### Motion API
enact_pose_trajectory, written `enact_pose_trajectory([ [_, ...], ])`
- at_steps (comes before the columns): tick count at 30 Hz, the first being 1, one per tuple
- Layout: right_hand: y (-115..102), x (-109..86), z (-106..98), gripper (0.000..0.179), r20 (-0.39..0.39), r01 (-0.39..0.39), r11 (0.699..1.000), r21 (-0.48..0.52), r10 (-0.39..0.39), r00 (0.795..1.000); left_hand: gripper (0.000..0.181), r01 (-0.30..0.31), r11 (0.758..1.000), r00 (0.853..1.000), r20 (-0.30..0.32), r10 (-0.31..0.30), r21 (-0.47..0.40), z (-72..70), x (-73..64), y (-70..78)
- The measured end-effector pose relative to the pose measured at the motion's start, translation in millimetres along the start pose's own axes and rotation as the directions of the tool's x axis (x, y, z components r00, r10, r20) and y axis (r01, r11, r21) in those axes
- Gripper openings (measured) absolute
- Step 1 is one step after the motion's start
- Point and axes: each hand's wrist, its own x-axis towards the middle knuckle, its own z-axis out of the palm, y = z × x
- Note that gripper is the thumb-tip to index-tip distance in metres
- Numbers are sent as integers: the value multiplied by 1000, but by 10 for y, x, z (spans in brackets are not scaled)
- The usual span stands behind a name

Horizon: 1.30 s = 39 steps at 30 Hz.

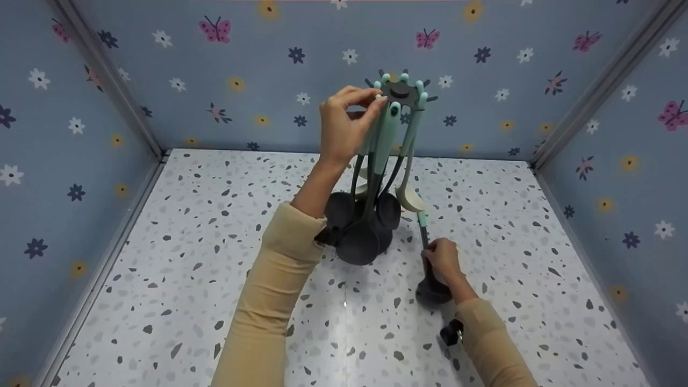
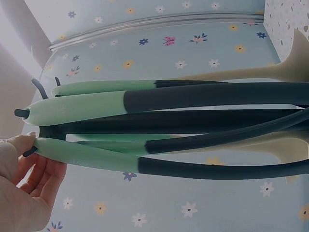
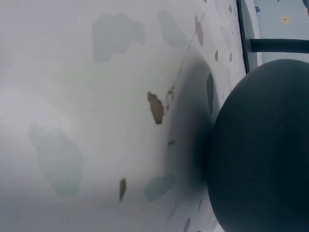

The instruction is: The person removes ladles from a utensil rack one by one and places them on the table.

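Observation:
A black utensil stand (image 1: 402, 92) with hooks round its top carries several kitchen utensils with mint-green handles. At its top left, my left hand (image 1: 346, 124) pinches the end of a green-handled utensil (image 2: 87, 155) between thumb and fingers, right at a hook; which head belongs to that handle I cannot tell. A large black ladle (image 1: 357, 246) hangs at the front of the stand. To the right and lower down, my right hand (image 1: 445, 260) grips the dark shaft of another ladle (image 1: 431, 293), its bowl toward me and its green handle end toward the stand. That bowl fills the right wrist view's right side.
A cream-coloured utensil head (image 1: 411, 200) hangs on the stand's right side, close above the held ladle's handle. The speckled white tabletop (image 1: 215, 258) meets blue flowered walls (image 1: 301, 59) at the back and both sides.

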Motion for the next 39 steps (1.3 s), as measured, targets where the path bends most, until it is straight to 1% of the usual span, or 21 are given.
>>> enact_pose_trajectory([
  [3, 0, -17, 2, 16, -1, 0, 1000, 0, 0, 1000, 17, 2, 1000, 1000, 4, -2, -2, 3, 4, -1],
  [9, 5, -61, -3, 21, -23, 39, 999, -16, -39, 999, 17, -6, 1000, 1000, 15, 6, 7, -4, 4, -1],
  [13, -21, -103, -25, 21, -40, 46, 999, 17, -46, 998, 16, -9, 1000, 1000, 22, 9, 17, -7, 6, 2],
  [16, -65, -141, -49, 20, -78, 92, 994, 58, -88, 993, 16, -12, 1000, 1000, 23, 11, 18, -6, 9, -5],
  [18, -107, -173, -61, 17, -121, 141, 987, 74, -132, 984, 16, -14, 1000, 1000, 23, 13, 15, -2, 15, -29],
  [19, -131, -193, -67, 16, -148, 174, 982, 79, -162, 976, 16, -12, 1000, 1000, 23, 12, 12, 1, 18, -41],
  [21, -186, -238, -74, 13, -209, 244, 966, 87, -222, 952, 17, -17, 1000, 1000, 24, 17, 3, 14, 35, -122],
  [25, -316, -329, -84, 11, -321, 377, 916, 136, -320, 892, 18, -31, 999, 999, 18, 31, -10, 41, 73, -303],
  [27, -390, -366, -92, 11, -366, 429, 888, 165, -349, 863, 18, -44, 999, 999, 12, 44, -17, 49, 85, -369],
  [31, -556, -432, -125, 9, -439, 508, 837, 203, -386, 812, 18, -55, 998, 998, 8, 56, -21, 48, 87, -399],
  [34, -687, -482, -157, 9, -467, 559, 792, 246, -408, 784, 18, -47, 999, 999, 14, 47, -19, 39, 86, -393],
  [37, -825, -535, -195, 12, -470, 610, 731, 307, -440, 765, 18, -42, 999, 999, 14, 42, -15, 32, 88, -390],
  [39, -952, -611, -250, 13, -468, 635, 693, 342, -461, 754, 19, -36, 999, 999, 18, 36, -8, 29, 89, -390],
])
